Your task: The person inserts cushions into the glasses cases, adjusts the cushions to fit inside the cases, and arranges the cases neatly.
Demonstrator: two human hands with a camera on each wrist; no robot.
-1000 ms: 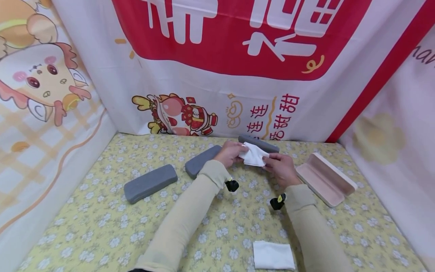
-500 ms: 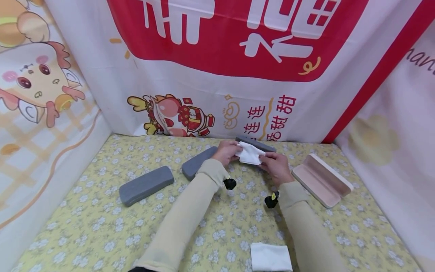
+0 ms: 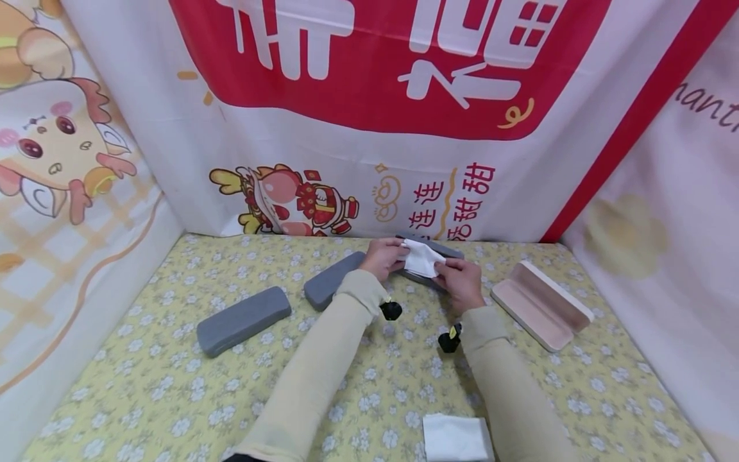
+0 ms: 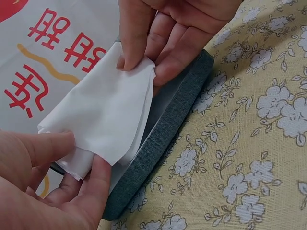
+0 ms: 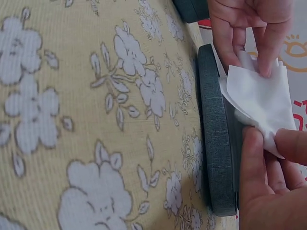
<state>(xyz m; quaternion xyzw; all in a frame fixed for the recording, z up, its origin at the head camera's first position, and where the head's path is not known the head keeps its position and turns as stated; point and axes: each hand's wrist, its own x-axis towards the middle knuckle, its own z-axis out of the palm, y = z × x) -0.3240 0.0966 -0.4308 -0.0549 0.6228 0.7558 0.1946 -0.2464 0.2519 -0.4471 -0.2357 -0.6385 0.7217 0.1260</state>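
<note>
Pinching a cloth, the left hand and right hand show narrow grips over an open grey case; the backdrop (red characters, lower part) reads 连连 and 甜甜.

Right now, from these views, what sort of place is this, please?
Probably a small makeshift work booth: printed hangings enclose the back and both sides, a flowered tablecloth covers the surface, and gray cases lie on it.

Left hand, right hand — both in pinch grips
</note>
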